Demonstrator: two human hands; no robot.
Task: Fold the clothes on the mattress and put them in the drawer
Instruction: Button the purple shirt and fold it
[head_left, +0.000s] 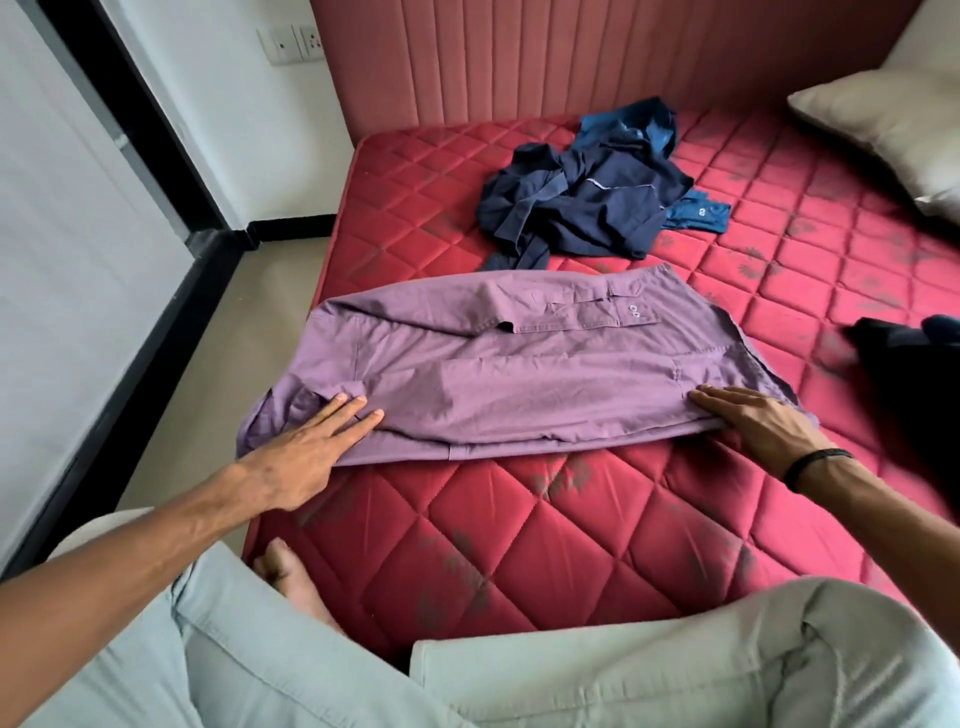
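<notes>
I see the purple shirt (519, 374) lying flat on the red quilted mattress (519, 530), just ahead of my crossed legs in pale trousers (623, 670). It is folded into a broad band, with a buttoned cuff lying across its far part. My left hand (306, 452) lies flat on its near left corner, fingers straight and close together, pressing the cloth. My right hand (753, 421) rests palm down on the near right edge, fingers stretched out, a black wristband (813, 465) behind it. Beyond the shirt lies a crumpled heap of navy and blue clothes (587, 208), near but apart. A dark garment (904, 374) sits at the right edge. A beige pillow (883, 124) lies far right, against the padded headboard (571, 57).
</notes>
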